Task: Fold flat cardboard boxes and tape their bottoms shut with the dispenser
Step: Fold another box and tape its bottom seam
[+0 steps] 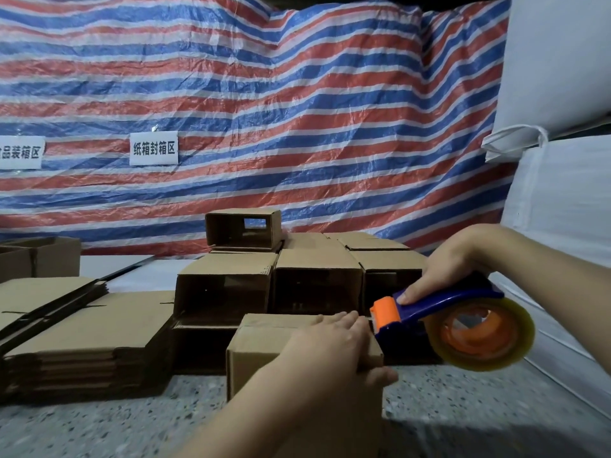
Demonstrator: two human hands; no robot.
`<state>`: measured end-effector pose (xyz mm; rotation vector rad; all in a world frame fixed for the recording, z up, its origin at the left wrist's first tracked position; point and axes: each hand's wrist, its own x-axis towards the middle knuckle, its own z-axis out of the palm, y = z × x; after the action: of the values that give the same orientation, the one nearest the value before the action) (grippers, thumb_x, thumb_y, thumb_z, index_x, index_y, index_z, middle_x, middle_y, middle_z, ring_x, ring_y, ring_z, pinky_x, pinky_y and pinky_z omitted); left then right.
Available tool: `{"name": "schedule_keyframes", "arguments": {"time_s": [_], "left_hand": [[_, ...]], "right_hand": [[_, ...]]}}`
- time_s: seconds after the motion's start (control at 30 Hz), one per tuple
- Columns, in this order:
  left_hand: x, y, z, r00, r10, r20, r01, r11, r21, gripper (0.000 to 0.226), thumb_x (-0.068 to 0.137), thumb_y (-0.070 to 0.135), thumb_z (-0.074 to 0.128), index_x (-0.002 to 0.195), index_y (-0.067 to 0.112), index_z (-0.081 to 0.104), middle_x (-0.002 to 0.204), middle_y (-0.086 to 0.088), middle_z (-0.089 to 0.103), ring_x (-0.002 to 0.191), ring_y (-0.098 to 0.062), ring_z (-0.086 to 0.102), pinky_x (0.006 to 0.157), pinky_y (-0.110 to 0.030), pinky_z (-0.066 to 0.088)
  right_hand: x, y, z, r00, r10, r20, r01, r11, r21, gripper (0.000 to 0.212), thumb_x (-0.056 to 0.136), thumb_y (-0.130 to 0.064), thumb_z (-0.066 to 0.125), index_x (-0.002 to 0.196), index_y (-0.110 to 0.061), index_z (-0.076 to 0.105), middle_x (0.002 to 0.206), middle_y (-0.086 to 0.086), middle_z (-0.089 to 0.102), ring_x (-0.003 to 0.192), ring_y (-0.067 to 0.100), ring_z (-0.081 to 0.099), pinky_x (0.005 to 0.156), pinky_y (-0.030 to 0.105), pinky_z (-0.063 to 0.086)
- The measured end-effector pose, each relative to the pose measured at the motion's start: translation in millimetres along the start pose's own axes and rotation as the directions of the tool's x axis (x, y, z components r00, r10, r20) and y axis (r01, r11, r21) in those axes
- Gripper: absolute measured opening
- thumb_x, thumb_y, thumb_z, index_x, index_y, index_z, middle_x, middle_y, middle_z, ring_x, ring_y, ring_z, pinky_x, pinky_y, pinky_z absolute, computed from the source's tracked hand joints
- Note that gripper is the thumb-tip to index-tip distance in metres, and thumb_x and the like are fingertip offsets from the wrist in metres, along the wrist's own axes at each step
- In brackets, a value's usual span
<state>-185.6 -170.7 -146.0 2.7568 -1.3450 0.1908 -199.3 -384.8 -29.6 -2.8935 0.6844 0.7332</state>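
A red, white and blue striped plastic tarpaulin (264, 110) hung across the whole back, with two white paper signs (153, 148) stuck to it. Large white woven sacks (562, 193) were stacked at the right edge. The work surface was a speckled grey stone desk (115, 424).

On the desk's left lay a stack of flat brown cardboard box blanks (76, 328). Behind the centre stood a cluster of folded brown cardboard boxes (317, 279) lying on their sides, open ends toward the camera, one more perched on top at the rear.

Nearest the camera, in the centre, stood a small brown cardboard box (264, 345), closed flaps up. The left hand (334, 352) pressed down on its top, fingers straight and together, thumb hooked over the near right corner.

The right hand (459, 259) gripped the handle of a blue and orange tape dispenser (439, 309), fingers curled round it. The dispenser's orange roller end sat at the box's top right edge, just beside the left fingertips. Its clear tape roll (515, 335) hung to the right.
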Motion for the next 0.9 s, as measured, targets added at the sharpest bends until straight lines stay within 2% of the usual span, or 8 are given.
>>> {"name": "schedule_keyframes", "arguments": {"time_s": [0.23, 0.3, 0.37, 0.5, 0.63, 0.73, 0.83, 0.9], "left_hand": [[5.0, -6.6, 8.8, 0.998, 0.024, -0.055, -0.023, 1.0, 0.02, 0.091, 0.086, 0.075, 0.039, 0.156, 0.022, 0.018, 0.164, 0.0, 0.016, 0.15, -0.017, 0.014, 0.121, -0.037, 0.014], [3.1, -6.4, 9.9, 0.997, 0.031, -0.077, -0.03, 0.999, 0.02, 0.087, 0.087, 0.075, 0.039, 0.155, 0.023, 0.022, 0.163, 0.001, 0.02, 0.15, -0.016, 0.016, 0.12, -0.036, 0.015], [1.9, -5.9, 10.4, 0.993, 0.043, -0.107, -0.039, 0.999, 0.037, 0.084, 0.088, 0.074, 0.038, 0.154, 0.025, 0.025, 0.161, 0.002, 0.025, 0.149, -0.016, 0.019, 0.119, -0.037, 0.019], [0.0, -2.8, 9.1, 0.993, 0.051, -0.106, -0.045, 0.997, 0.06, 0.081, 0.09, 0.071, 0.038, 0.156, 0.032, 0.013, 0.163, 0.003, 0.019, 0.15, -0.016, 0.015, 0.12, -0.036, 0.017], [-3.1, -2.6, 9.6, 0.987, 0.069, -0.142, -0.062, 0.996, 0.058, 0.074, 0.091, 0.07, 0.04, 0.153, 0.033, 0.026, 0.159, 0.004, 0.029, 0.146, -0.016, 0.024, 0.116, -0.035, 0.025], [-1.7, -4.3, 12.1, 0.983, 0.076, -0.168, -0.065, 0.995, 0.072, 0.071, 0.091, 0.071, 0.039, 0.15, 0.034, 0.029, 0.155, 0.005, 0.034, 0.144, -0.015, 0.027, 0.115, -0.034, 0.027], [0.7, -5.3, 16.5, 0.981, 0.071, -0.181, -0.063, 0.997, 0.046, 0.07, 0.09, 0.072, 0.039, 0.15, 0.036, 0.029, 0.156, 0.005, 0.033, 0.145, -0.016, 0.026, 0.116, -0.036, 0.025], [1.8, -6.9, 18.8, 0.979, 0.071, -0.193, -0.064, 0.997, 0.041, 0.071, 0.089, 0.073, 0.039, 0.149, 0.036, 0.029, 0.157, 0.006, 0.032, 0.146, -0.016, 0.025, 0.117, -0.037, 0.023]], "right_hand": [[-11.9, 35.2, -17.8, 0.995, -0.078, 0.058, 0.069, 0.987, 0.145, 0.094, 0.052, -0.083, 0.076, 0.115, -0.013, 0.068, 0.098, 0.006, 0.077, 0.085, 0.018, 0.073, 0.079, 0.029, 0.057], [-15.2, 38.8, -17.6, 0.999, -0.032, 0.03, 0.031, 0.998, 0.049, 0.105, 0.04, -0.088, 0.077, 0.115, -0.014, 0.069, 0.1, 0.006, 0.078, 0.088, 0.018, 0.074, 0.082, 0.03, 0.057], [-14.6, 29.3, -10.3, 1.0, 0.013, -0.02, -0.015, 0.994, -0.106, 0.1, 0.041, -0.092, 0.07, 0.109, -0.019, 0.07, 0.098, 0.002, 0.077, 0.09, 0.018, 0.074, 0.081, 0.029, 0.056], [2.4, -9.4, 17.1, 0.993, 0.044, -0.107, -0.074, 0.951, -0.3, 0.074, 0.065, -0.089, 0.063, 0.1, -0.023, 0.067, 0.097, 0.0, 0.072, 0.089, 0.019, 0.07, 0.077, 0.031, 0.054], [25.1, -20.8, 59.1, 0.988, 0.115, -0.1, -0.148, 0.887, -0.437, 0.067, 0.08, -0.073, 0.065, 0.12, -0.019, 0.066, 0.101, 0.0, 0.067, 0.097, 0.021, 0.066, 0.082, 0.033, 0.052], [46.4, 2.1, 89.9, 0.944, -0.013, -0.329, -0.101, 0.94, -0.325, 0.067, 0.082, -0.077, 0.058, 0.111, -0.017, 0.065, 0.084, -0.002, 0.059, 0.086, 0.02, 0.062, 0.073, 0.033, 0.05], [66.8, 18.3, 125.9, 0.793, -0.09, -0.603, -0.041, 0.979, -0.2, 0.063, 0.08, -0.083, 0.05, 0.099, -0.024, 0.064, 0.079, -0.007, 0.056, 0.076, 0.014, 0.06, 0.067, 0.03, 0.051], [80.5, 20.8, 151.8, 0.761, -0.052, -0.647, 0.006, 0.997, -0.074, 0.062, 0.079, -0.086, 0.047, 0.093, -0.027, 0.06, 0.083, -0.009, 0.058, 0.077, 0.012, 0.062, 0.068, 0.029, 0.054]]}}
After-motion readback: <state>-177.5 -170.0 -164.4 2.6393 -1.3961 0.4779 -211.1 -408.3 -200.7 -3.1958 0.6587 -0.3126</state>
